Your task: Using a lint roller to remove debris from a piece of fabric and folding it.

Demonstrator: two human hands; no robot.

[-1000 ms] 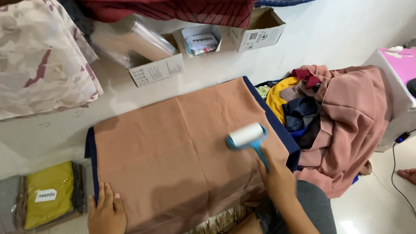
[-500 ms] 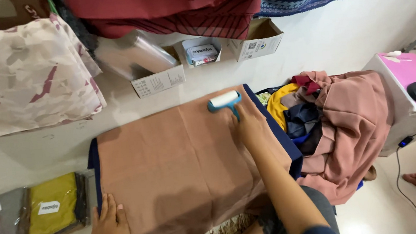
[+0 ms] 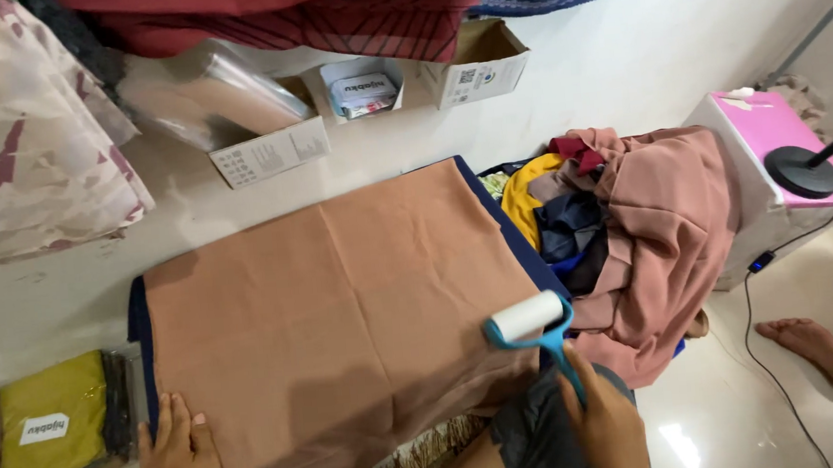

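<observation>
The lint roller (image 3: 529, 316) sits at the near right corner of the brown cloth (image 3: 343, 311), its white drum resting on the cloth's edge and its blue frame running back toward you. Your right hand (image 3: 609, 428) is closed around the blue handle, fingers wrapped about it just off the cloth's near right corner. Your left hand (image 3: 178, 466) lies flat and open on the cloth's near left corner, fingers spread, pressing the fabric down.

The brown cloth is spread flat on the floor (image 3: 622, 55) over a dark blue layer (image 3: 138, 319) that shows along its left and right edges. Right of the cloth a pile of clothes (image 3: 637, 225) lies heaped, with pink, yellow and navy pieces, touching the blue edge. Beyond the pile stands a white box with a pink top (image 3: 759, 134) bearing a black round stand base (image 3: 803, 172). Left of the cloth lie bagged folded garments (image 3: 52, 426), one yellow-green. Beyond the cloth's far edge stand open cardboard boxes (image 3: 477, 63) and a clear plastic packet (image 3: 209, 97). A bare foot (image 3: 829, 358) rests on the floor well right of the cloth.
</observation>
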